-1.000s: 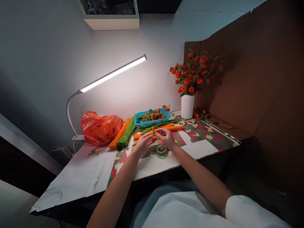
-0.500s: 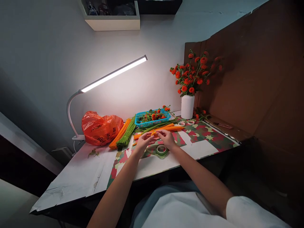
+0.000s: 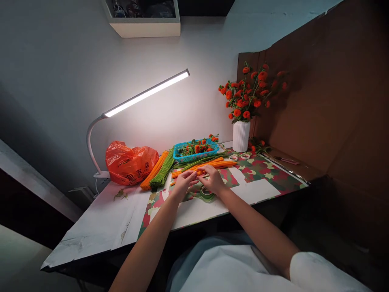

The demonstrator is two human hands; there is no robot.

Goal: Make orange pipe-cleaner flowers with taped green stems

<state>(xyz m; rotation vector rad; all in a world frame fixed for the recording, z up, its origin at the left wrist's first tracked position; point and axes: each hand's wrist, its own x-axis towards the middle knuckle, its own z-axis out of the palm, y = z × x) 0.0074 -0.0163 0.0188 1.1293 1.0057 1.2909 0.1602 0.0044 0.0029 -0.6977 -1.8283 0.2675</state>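
My left hand point(image 3: 183, 181) and my right hand point(image 3: 214, 179) meet above the front middle of the table. Between their fingertips they pinch a small orange pipe-cleaner flower point(image 3: 199, 172), partly covered by the fingers. A thin pale stem seems to run from it under my right fingers. Just below my right hand lies a roll of green floral tape point(image 3: 207, 196), partly hidden by that hand. Right behind the fingers, loose orange pipe cleaners point(image 3: 217, 163) lie on the table.
Bundled green pipe cleaners point(image 3: 163, 172) lie beside a red plastic bag point(image 3: 130, 162). A blue basket point(image 3: 196, 156) holds orange flowers. At the back right stands a white vase point(image 3: 241, 137) of flowers near tape rolls point(image 3: 244, 156) and pliers point(image 3: 287, 160). A lamp point(image 3: 146, 95) arches overhead.
My right hand has turned slightly and its fingers have shifted on the orange flower, now covering more of the green tape roll. The view has moved a little.
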